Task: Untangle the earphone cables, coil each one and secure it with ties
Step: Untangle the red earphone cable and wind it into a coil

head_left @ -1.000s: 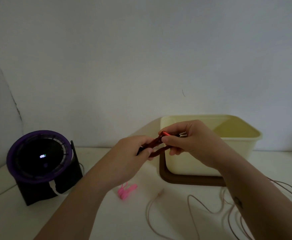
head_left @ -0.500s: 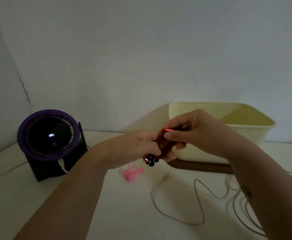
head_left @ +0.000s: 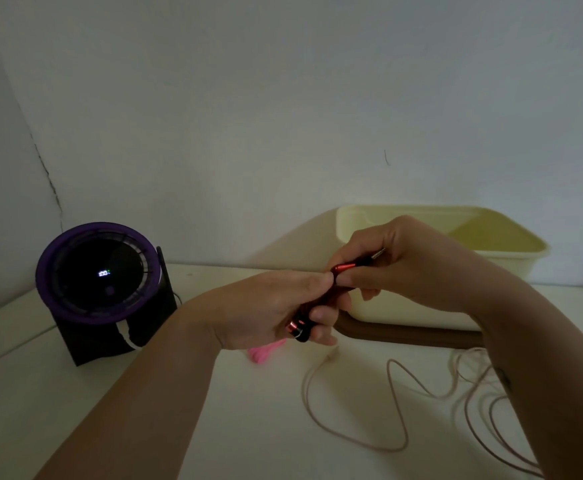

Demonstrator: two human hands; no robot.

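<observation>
The right hand pinches the plug end of the red earphone cable between thumb and forefinger, its metal jack tip poking out past the knuckles. Just beside it, touching at the fingertips, the left hand has its fingers curled round the gathered bundle of the same cable – the earbuds stick out below the fist, dark with a red glint. Both hands hold the bundle in the air above the white table; how many loops it has is hidden inside the left fist.

Under the left hand a pink tie lies on the table, partly covered from view. To its right a second, pale pink cable sprawls in loose uncoiled loops, running off under the right forearm toward the frame edge.

Behind the hands sits a cream tub on a brown tray. Well apart on the left stands a purple-rimmed round fan on a dark base – a small lit display glows at its centre – against the pale wall
</observation>
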